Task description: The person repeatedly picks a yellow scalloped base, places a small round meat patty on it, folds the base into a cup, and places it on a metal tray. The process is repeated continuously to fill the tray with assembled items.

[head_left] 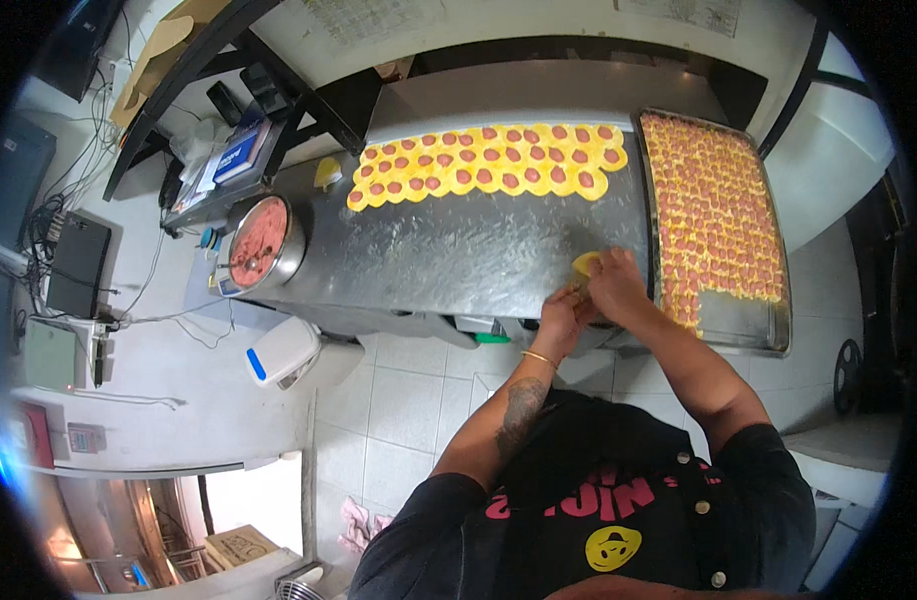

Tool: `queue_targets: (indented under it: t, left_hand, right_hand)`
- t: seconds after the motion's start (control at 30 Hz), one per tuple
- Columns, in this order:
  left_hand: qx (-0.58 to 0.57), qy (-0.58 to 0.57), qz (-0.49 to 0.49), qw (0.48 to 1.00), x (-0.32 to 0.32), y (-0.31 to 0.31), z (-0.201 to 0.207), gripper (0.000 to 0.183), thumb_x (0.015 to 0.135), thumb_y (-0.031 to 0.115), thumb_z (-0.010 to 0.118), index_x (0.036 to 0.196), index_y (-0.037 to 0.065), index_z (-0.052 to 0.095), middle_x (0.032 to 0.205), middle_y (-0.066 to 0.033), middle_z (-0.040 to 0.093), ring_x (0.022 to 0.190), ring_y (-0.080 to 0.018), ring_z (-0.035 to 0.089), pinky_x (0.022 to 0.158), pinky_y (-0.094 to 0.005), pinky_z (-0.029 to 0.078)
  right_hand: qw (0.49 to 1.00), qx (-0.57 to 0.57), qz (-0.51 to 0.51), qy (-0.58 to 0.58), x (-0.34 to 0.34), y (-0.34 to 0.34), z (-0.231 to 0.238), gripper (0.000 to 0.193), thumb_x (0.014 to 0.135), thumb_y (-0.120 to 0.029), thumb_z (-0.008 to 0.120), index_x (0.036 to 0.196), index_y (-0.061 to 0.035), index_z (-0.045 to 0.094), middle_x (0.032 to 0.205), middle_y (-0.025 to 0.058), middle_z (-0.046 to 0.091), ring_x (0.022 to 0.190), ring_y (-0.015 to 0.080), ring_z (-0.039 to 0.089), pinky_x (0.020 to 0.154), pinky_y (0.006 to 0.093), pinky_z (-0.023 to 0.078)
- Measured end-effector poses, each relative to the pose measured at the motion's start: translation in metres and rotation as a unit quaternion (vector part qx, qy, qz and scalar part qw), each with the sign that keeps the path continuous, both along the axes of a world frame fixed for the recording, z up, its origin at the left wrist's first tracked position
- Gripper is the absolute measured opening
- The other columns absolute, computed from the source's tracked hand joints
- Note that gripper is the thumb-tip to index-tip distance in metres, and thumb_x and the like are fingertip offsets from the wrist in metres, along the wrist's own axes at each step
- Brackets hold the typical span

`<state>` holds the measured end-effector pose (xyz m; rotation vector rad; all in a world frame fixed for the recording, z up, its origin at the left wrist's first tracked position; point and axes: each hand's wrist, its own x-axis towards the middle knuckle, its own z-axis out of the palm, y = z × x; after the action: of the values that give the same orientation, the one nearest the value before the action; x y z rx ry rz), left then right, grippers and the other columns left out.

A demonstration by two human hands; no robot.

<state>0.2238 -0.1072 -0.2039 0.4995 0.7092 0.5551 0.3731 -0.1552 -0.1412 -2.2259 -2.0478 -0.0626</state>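
Note:
My right hand [616, 283] pinches a yellow dough round [584, 263] near the front right of the dark metal table [428, 260]. My left hand [566, 308] is just below and left of it, its fingers curled close together against the right hand; a bit of yellow shows at their tips. Across the back of the table lie rows of yellow dough rounds [448, 177], each topped with a dab of pink filling. To the right, a large metal tray [738, 325] holds many small filled dough pieces [713, 200], packed in rows, with bare metal at its near end.
At the left end stands a metal bowl [296, 250] of pink filling [258, 238] with a spoon in it. A small yellow scrap [327, 172] lies by the shelf [218, 205] of papers. Below the table's edge is a white bin [283, 352]. Cables [73, 200] hang along the left wall.

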Motion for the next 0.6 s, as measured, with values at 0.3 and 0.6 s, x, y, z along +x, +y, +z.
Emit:
queue_targets:
  t: [0.3,0.6]
  left_hand:
    - [0.007,-0.085,0.053,0.995,-0.016,-0.054,0.036,0.031,0.109,0.012,0.047,0.133,-0.003,0.057,0.128,-0.0146,0.066,0.119,-0.0243,0.065,0.105,-0.0399,0.054]
    - [0.142,-0.085,0.073,0.984,0.016,-0.097,0.131,0.03,0.108,0.006,0.05,0.136,-0.003,0.056,0.127,-0.0142,0.066,0.115,-0.023,0.066,0.102,-0.0365,0.055]
  right_hand:
    - [0.951,0.197,0.102,0.217,-0.022,-0.117,0.012,0.021,0.088,-0.015,0.065,0.106,-0.0035,0.066,0.101,0.0122,0.064,0.1,0.0338,0.061,0.088,0.0496,0.047]
    - [0.69,0.183,-0.059,0.698,-0.005,-0.138,0.045,0.034,0.103,-0.017,0.063,0.13,0.0032,0.067,0.117,0.0109,0.075,0.104,0.0118,0.068,0.09,0.0292,0.054]
